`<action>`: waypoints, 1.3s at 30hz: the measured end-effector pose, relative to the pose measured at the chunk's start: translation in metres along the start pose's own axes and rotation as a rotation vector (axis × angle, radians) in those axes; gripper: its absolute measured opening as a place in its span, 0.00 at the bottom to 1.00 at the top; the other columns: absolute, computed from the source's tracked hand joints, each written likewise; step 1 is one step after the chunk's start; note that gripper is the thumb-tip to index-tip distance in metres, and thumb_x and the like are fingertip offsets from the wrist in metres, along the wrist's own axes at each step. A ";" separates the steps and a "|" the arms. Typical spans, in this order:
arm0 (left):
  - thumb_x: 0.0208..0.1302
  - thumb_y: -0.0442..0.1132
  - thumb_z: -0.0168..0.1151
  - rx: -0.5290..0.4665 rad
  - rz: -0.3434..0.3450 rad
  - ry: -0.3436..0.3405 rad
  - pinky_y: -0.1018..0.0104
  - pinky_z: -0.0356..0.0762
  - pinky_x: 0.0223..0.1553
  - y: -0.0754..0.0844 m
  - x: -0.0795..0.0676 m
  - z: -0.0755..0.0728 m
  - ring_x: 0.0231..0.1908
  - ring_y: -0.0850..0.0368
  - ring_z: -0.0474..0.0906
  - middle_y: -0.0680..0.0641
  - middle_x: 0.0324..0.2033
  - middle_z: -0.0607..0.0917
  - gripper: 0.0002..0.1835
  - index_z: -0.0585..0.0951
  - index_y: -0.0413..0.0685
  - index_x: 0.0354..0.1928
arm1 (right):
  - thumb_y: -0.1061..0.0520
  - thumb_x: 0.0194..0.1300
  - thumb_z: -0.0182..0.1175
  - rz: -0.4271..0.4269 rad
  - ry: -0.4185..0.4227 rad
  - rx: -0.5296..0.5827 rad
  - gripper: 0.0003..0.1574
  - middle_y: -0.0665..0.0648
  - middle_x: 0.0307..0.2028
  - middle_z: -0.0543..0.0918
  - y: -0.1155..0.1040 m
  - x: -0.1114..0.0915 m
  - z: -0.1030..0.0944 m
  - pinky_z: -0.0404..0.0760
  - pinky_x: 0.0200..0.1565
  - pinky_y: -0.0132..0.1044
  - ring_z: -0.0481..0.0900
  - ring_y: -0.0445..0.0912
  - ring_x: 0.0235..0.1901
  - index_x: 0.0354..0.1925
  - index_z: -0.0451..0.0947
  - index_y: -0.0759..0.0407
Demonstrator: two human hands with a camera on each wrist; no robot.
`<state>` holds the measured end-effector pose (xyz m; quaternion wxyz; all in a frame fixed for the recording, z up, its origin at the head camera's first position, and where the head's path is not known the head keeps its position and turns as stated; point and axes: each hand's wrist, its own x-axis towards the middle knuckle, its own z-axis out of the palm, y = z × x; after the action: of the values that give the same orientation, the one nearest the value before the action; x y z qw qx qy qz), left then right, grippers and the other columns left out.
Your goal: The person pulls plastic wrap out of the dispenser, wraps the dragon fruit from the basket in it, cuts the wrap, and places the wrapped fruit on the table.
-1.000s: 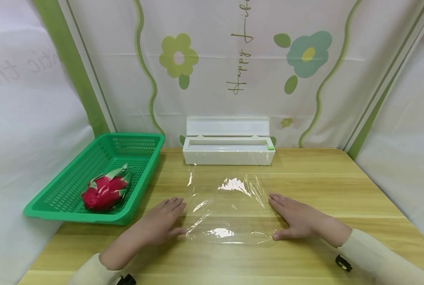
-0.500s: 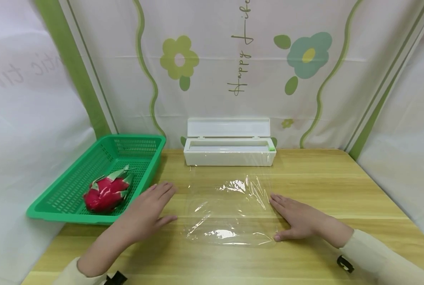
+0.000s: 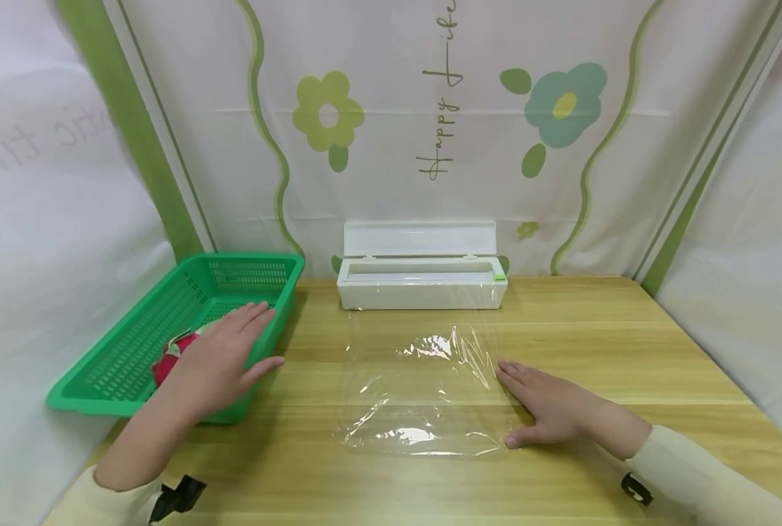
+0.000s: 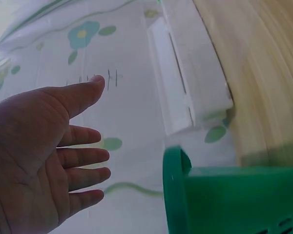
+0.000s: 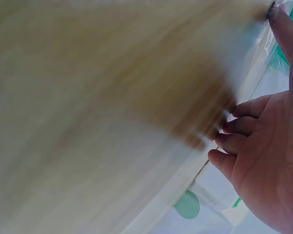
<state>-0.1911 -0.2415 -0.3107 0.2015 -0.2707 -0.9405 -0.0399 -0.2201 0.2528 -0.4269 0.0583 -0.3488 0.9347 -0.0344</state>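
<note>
A sheet of clear plastic wrap (image 3: pixel 423 387) lies over the wooden table, running out from a white wrap dispenser box (image 3: pixel 423 294) whose lid stands up. My right hand (image 3: pixel 551 402) rests at the right edge of the sheet, fingers straight, thumb at its near right corner. My left hand (image 3: pixel 223 358) is raised over the near right side of the green basket (image 3: pixel 101 405), holding nothing. In the left wrist view its fingers are spread and straight. Beneath it a red dragon fruit (image 3: pixel 166 365) lies in the basket, mostly hidden by the hand.
The wooden table (image 3: pixel 581 329) reaches back to a printed fabric curtain (image 3: pixel 391 175), and more white fabric hangs on both sides. The basket stands at the left, near the side curtain. The dispenser box is at the table's back edge.
My left hand has left the left edge of the plastic wrap and moved left and up over the basket, covering most of the dragon fruit. The right hand has stayed in place.
</note>
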 end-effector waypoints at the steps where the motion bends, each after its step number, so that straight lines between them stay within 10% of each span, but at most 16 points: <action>1: 0.56 0.46 0.72 -0.010 -0.016 -0.006 0.37 0.64 0.59 -0.003 -0.001 -0.001 0.62 0.33 0.65 0.31 0.61 0.72 0.38 0.70 0.30 0.63 | 0.16 0.54 0.47 0.001 0.000 -0.001 0.71 0.69 0.72 0.54 0.000 0.000 0.000 0.60 0.65 0.58 0.55 0.64 0.69 0.72 0.53 0.70; 13: 0.62 0.48 0.67 -0.049 -0.243 -0.105 0.33 0.63 0.56 -0.052 -0.008 0.003 0.60 0.27 0.64 0.25 0.61 0.69 0.38 0.67 0.27 0.64 | 0.16 0.54 0.48 -0.005 0.004 -0.003 0.70 0.68 0.72 0.55 0.000 -0.001 0.003 0.60 0.64 0.58 0.54 0.64 0.69 0.72 0.54 0.70; 23: 0.60 0.71 0.54 -0.086 -0.503 -0.283 0.30 0.68 0.48 -0.082 -0.010 0.009 0.57 0.24 0.63 0.22 0.61 0.63 0.55 0.59 0.23 0.67 | 0.17 0.55 0.49 -0.012 0.014 -0.005 0.70 0.69 0.72 0.55 0.000 -0.001 0.003 0.61 0.64 0.58 0.55 0.64 0.69 0.71 0.54 0.70; 39: 0.53 0.79 0.50 -0.140 -0.684 -0.454 0.47 0.73 0.27 -0.105 -0.016 0.021 0.39 0.35 0.73 0.27 0.42 0.76 0.55 0.67 0.24 0.50 | 0.17 0.54 0.50 0.019 -0.007 -0.004 0.70 0.67 0.72 0.54 0.000 0.000 0.002 0.59 0.66 0.56 0.53 0.62 0.70 0.72 0.53 0.68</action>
<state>-0.2418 -0.3349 -0.3323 -0.0545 0.0423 -0.9918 -0.1079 -0.2200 0.2524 -0.4288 0.0610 -0.3404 0.9378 -0.0309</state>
